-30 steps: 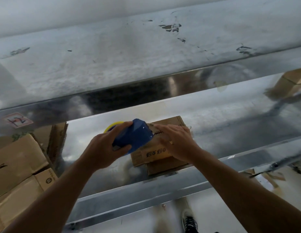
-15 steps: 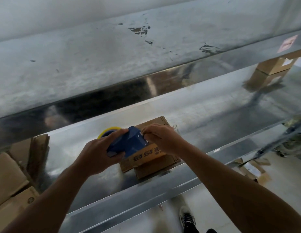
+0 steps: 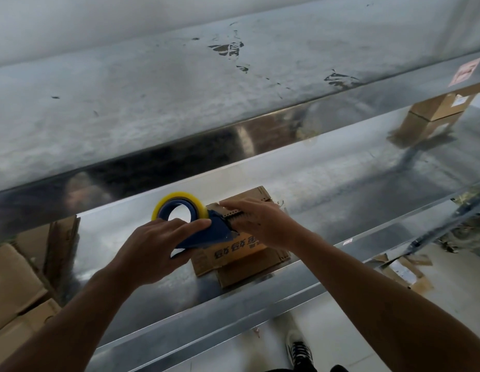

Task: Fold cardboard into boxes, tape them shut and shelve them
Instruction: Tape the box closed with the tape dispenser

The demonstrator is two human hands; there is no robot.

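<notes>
A small brown cardboard box (image 3: 233,251) with dark printed characters sits on the shiny metal shelf (image 3: 341,178), near its front edge. My left hand (image 3: 155,248) grips a blue tape dispenser (image 3: 206,234) carrying a yellow roll of tape (image 3: 177,200); the dispenser's toothed end lies on the box's top. My right hand (image 3: 263,224) rests on the box top beside the dispenser's teeth, fingers curled at the tape end. Whether it pinches the tape I cannot tell.
Brown cartons (image 3: 16,285) are stacked at the left end of the shelf, and another box (image 3: 437,111) stands at the far right. An upper metal shelf (image 3: 206,89) overhangs the work. Cardboard scraps (image 3: 402,267) and my shoe (image 3: 299,353) are on the floor below.
The dispenser has tilted so its yellow roll now shows fully behind my left hand. My right hand has spread out further over the box top. The camera view shifted slightly.
</notes>
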